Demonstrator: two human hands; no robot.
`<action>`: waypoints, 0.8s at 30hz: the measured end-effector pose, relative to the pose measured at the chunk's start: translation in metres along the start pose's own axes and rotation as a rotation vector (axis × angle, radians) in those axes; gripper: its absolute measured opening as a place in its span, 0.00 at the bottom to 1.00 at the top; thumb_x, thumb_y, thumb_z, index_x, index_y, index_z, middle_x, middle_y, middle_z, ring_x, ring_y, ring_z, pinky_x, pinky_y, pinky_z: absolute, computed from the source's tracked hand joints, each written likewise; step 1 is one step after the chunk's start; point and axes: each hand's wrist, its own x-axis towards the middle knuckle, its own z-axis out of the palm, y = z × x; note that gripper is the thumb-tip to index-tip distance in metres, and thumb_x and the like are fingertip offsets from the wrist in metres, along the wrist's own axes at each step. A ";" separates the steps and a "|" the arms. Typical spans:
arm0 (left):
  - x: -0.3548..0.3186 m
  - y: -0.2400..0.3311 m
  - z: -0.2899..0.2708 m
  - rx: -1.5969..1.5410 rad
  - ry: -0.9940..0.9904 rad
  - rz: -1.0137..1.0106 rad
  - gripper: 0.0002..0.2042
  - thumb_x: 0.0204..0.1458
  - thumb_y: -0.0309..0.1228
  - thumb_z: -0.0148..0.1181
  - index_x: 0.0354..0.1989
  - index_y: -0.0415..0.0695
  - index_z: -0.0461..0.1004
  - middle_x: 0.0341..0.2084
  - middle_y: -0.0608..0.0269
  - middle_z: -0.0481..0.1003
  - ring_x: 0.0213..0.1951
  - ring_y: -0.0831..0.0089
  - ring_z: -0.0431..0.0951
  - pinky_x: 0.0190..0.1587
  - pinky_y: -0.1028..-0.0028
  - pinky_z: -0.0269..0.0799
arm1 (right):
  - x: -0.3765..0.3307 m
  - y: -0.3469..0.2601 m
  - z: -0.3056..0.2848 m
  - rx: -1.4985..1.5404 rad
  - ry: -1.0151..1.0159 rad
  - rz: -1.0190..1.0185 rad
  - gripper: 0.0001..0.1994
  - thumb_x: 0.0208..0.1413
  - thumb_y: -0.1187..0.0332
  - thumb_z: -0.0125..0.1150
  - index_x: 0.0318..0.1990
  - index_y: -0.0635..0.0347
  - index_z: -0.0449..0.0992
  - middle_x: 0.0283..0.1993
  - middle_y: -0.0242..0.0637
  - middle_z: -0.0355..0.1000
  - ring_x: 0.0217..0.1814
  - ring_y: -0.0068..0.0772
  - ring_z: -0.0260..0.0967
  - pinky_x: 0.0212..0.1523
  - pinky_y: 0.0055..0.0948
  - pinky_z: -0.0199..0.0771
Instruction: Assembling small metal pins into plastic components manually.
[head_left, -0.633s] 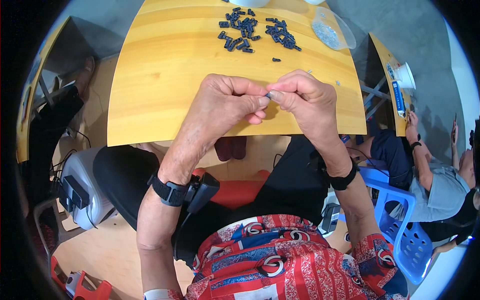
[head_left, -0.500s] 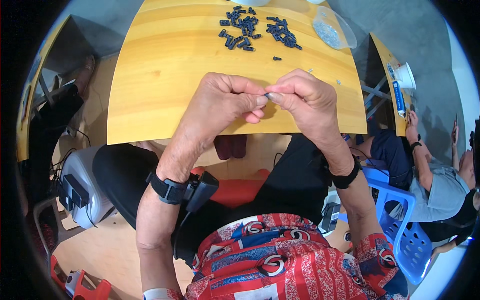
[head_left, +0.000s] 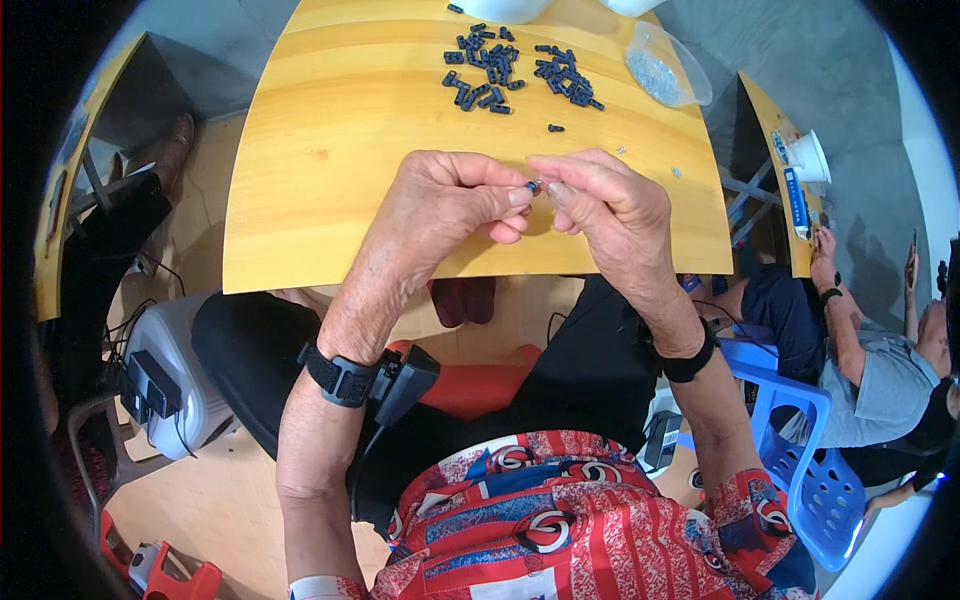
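Over the near part of the table, my left hand (head_left: 455, 200) pinches a small dark plastic part (head_left: 532, 187) between thumb and forefinger, most of it covered by the fingertips. Right against it, my right hand (head_left: 615, 200) has its thumb and forefinger curled around the part's end. A tiny shiny bit shows between the fingertips; whether it sits in the dark part or in my right fingers I cannot make out. Beyond my hands lies one loose black part (head_left: 556, 128). Two tiny shiny pieces (head_left: 676, 173) rest to the right.
Two heaps of small black parts, a left heap (head_left: 490, 70) and a right heap (head_left: 568, 76), lie on the wooden table (head_left: 300, 200). A clear tray (head_left: 655, 75) of tiny shiny pieces stands far right, white containers (head_left: 505, 8) behind. A co-worker's hand (head_left: 824, 250) is at another table.
My right fingertips have loosened and shifted slightly, so a shiny bit now shows beside the dark part. The table and heaps appear a little lower in the view.
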 end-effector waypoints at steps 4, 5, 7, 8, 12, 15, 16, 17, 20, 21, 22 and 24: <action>-0.002 0.003 0.001 -0.005 0.021 -0.011 0.07 0.50 0.26 0.61 0.35 0.35 0.76 0.24 0.59 0.77 0.24 0.76 0.77 0.29 0.80 0.75 | -0.004 0.000 0.002 0.070 0.048 0.109 0.10 0.53 0.76 0.58 0.43 0.65 0.75 0.34 0.36 0.74 0.28 0.20 0.70 0.26 0.18 0.72; -0.002 0.004 0.002 -0.013 0.023 -0.016 0.07 0.50 0.26 0.61 0.35 0.35 0.76 0.24 0.59 0.77 0.24 0.76 0.77 0.30 0.80 0.75 | -0.004 0.001 0.003 0.054 0.070 0.096 0.09 0.52 0.77 0.58 0.42 0.65 0.74 0.33 0.37 0.74 0.27 0.20 0.70 0.26 0.19 0.72; -0.001 0.004 0.002 -0.022 0.026 -0.020 0.07 0.50 0.26 0.61 0.34 0.35 0.76 0.23 0.59 0.77 0.24 0.77 0.77 0.30 0.80 0.75 | -0.005 0.002 0.005 0.037 0.090 0.082 0.09 0.52 0.77 0.58 0.42 0.65 0.74 0.33 0.37 0.75 0.27 0.20 0.71 0.26 0.19 0.72; -0.001 0.004 0.002 -0.031 0.027 -0.019 0.07 0.50 0.26 0.61 0.35 0.35 0.76 0.23 0.59 0.77 0.24 0.77 0.77 0.29 0.80 0.75 | -0.005 0.003 0.006 -0.025 0.102 0.028 0.08 0.52 0.77 0.57 0.40 0.65 0.74 0.32 0.37 0.74 0.26 0.21 0.71 0.26 0.19 0.72; -0.001 0.002 0.001 -0.032 0.035 -0.017 0.06 0.50 0.25 0.60 0.34 0.35 0.76 0.23 0.59 0.77 0.24 0.77 0.76 0.29 0.81 0.75 | -0.005 0.000 0.006 -0.168 0.102 -0.085 0.05 0.52 0.78 0.56 0.37 0.64 0.74 0.29 0.37 0.74 0.23 0.23 0.71 0.25 0.20 0.72; -0.001 0.000 0.001 -0.039 0.027 -0.007 0.06 0.51 0.24 0.60 0.33 0.34 0.77 0.23 0.59 0.76 0.24 0.77 0.76 0.29 0.81 0.75 | -0.004 0.000 0.006 -0.201 0.094 -0.139 0.06 0.50 0.79 0.56 0.36 0.63 0.74 0.30 0.38 0.73 0.24 0.24 0.71 0.26 0.21 0.72; -0.001 0.001 0.001 -0.040 0.028 -0.007 0.06 0.51 0.24 0.60 0.33 0.34 0.77 0.23 0.59 0.76 0.24 0.77 0.76 0.29 0.81 0.75 | -0.004 0.001 0.006 -0.201 0.093 -0.139 0.06 0.50 0.79 0.56 0.36 0.63 0.74 0.30 0.38 0.73 0.24 0.24 0.71 0.26 0.21 0.72; -0.001 0.001 0.002 -0.037 0.028 -0.001 0.06 0.51 0.24 0.60 0.33 0.34 0.77 0.23 0.59 0.76 0.24 0.77 0.76 0.29 0.81 0.75 | -0.004 0.002 0.006 -0.206 0.096 -0.193 0.07 0.49 0.80 0.56 0.36 0.63 0.74 0.30 0.39 0.73 0.25 0.26 0.72 0.26 0.22 0.72; -0.001 0.002 0.003 -0.019 0.031 0.013 0.05 0.51 0.24 0.59 0.32 0.34 0.77 0.22 0.59 0.76 0.23 0.77 0.76 0.29 0.81 0.75 | -0.004 0.004 0.007 -0.222 0.105 -0.272 0.08 0.46 0.82 0.56 0.35 0.63 0.74 0.31 0.40 0.73 0.28 0.32 0.73 0.28 0.24 0.73; -0.001 0.003 0.003 -0.003 0.031 0.022 0.05 0.51 0.23 0.59 0.32 0.34 0.77 0.22 0.59 0.76 0.23 0.77 0.76 0.28 0.81 0.74 | -0.003 0.004 0.008 -0.235 0.113 -0.298 0.09 0.45 0.83 0.56 0.35 0.63 0.74 0.32 0.41 0.73 0.30 0.35 0.73 0.29 0.26 0.73; -0.001 0.003 0.004 -0.003 0.030 0.022 0.05 0.51 0.23 0.59 0.32 0.34 0.77 0.22 0.59 0.76 0.23 0.77 0.76 0.28 0.81 0.74 | -0.004 0.004 0.009 -0.236 0.113 -0.298 0.09 0.45 0.83 0.56 0.35 0.63 0.74 0.32 0.41 0.73 0.30 0.35 0.73 0.29 0.26 0.73; -0.002 0.003 0.006 -0.020 0.035 0.021 0.05 0.50 0.22 0.59 0.32 0.33 0.76 0.22 0.59 0.76 0.23 0.77 0.75 0.28 0.81 0.74 | -0.004 0.002 0.011 -0.296 0.112 -0.321 0.08 0.45 0.84 0.56 0.34 0.64 0.74 0.32 0.42 0.72 0.32 0.39 0.73 0.30 0.28 0.72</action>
